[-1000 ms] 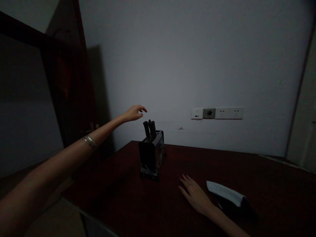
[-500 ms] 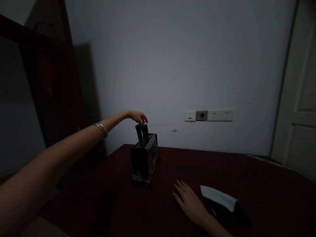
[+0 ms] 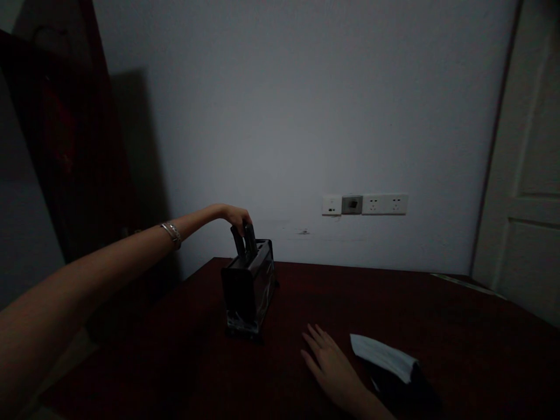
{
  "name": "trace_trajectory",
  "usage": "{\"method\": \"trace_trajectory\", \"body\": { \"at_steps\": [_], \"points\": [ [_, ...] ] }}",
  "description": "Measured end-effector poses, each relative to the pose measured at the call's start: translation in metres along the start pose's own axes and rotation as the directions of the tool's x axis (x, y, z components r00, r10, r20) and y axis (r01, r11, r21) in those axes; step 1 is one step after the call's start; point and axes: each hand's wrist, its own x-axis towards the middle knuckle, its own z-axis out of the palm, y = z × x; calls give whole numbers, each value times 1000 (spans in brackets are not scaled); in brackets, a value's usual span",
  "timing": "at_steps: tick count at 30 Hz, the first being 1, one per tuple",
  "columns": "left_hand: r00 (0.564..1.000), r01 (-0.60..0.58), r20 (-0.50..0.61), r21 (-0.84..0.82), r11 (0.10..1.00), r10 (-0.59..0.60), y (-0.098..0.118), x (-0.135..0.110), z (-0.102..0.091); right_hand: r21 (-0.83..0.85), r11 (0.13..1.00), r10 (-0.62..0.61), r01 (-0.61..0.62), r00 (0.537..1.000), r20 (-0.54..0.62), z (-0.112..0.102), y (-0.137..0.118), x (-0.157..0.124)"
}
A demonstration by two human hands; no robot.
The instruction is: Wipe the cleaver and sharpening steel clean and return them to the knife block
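Observation:
A dark knife block [image 3: 245, 291] with slots in its top stands on the left part of the reddish-brown table [image 3: 301, 291]. Black knife handles [image 3: 238, 242] stick up from it; their blades are hidden inside. My left hand [image 3: 239, 218], at the end of an outstretched arm with a silver bracelet [image 3: 171, 234], is closed around the top of one handle. My right hand [image 3: 331, 367] lies flat on the tabletop, fingers stretched out, holding nothing. Beside it on the right is a white blade-like piece [image 3: 385, 354] over a dark object, its kind unclear.
Behind the table rises a pale wall with a row of sockets [image 3: 364, 205]. A white panelled door [image 3: 520, 175] stands on the right, and a dark red wooden door frame [image 3: 102, 116] on the left. The light is dim.
My left hand has lowered and its fingers have closed on a knife handle. The right hand stays flat on the table. The whole view has shifted slightly.

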Motion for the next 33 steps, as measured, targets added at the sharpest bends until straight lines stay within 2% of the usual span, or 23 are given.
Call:
{"method": "trace_trajectory", "body": {
  "at_steps": [7,12,20,33],
  "points": [
    [999,-15,33,-2,1000,15,0,3,-5,-33,999,8,-7,1000,15,-1,-1,0],
    [998,-19,67,-31,999,21,-5,9,-17,-41,999,6,-5,1000,17,0,0,0],
    [999,36,36,-4,999,-36,-1,-6,-51,-20,1000,2,-2,1000,7,2,2,2],
    [988,150,-39,15,989,-149,33,-47,-115,28,1000,-2,3,1000,-29,4,4,3]
  ]
}}
